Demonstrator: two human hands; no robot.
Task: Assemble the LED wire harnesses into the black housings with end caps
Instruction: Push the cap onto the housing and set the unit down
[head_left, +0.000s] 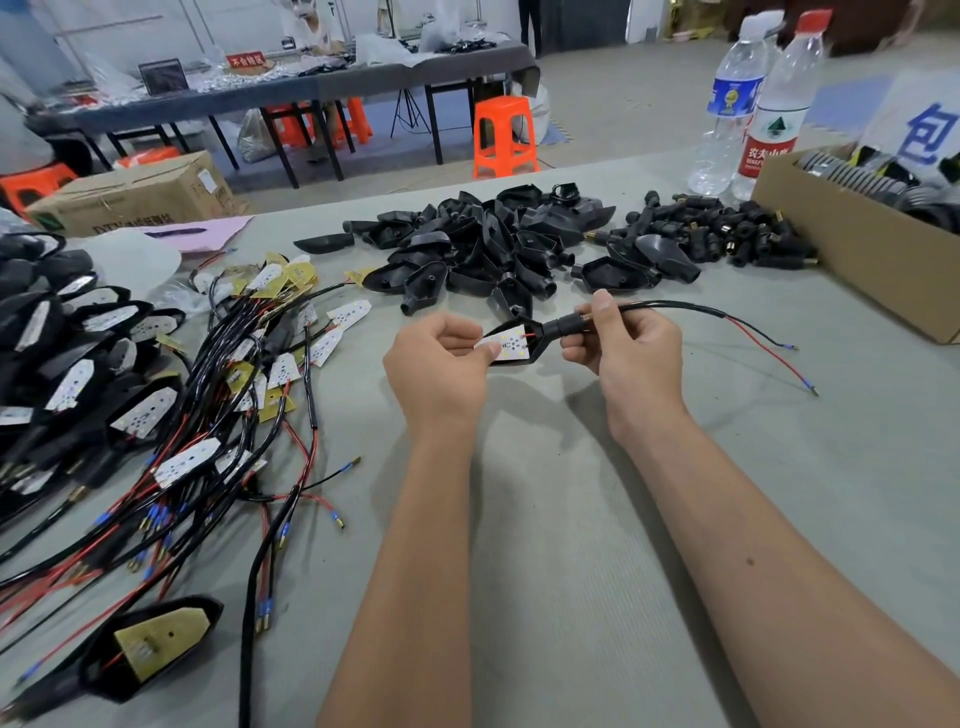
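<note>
Above the table's middle I hold a black housing (540, 332) with a white LED board (511, 345) lying in it. My left hand (441, 369) pinches the board's pointed tip and the housing's left end. My right hand (623, 345) grips the housing's neck and the black end cap (569, 323) on it, thumb up along the cable. The harness cable (675, 306) runs out to the right and splits into a red and a black wire (769, 353) lying on the table. A heap of empty black housings (483, 244) lies behind my hands, with end caps (727, 234) to its right.
Loose LED harnesses (249, 374) sprawl across the left of the grey table. Assembled units (67, 364) are stacked at the far left, and one (150, 644) lies near the front left. A cardboard box (852, 249) and two water bottles (753, 104) stand at back right.
</note>
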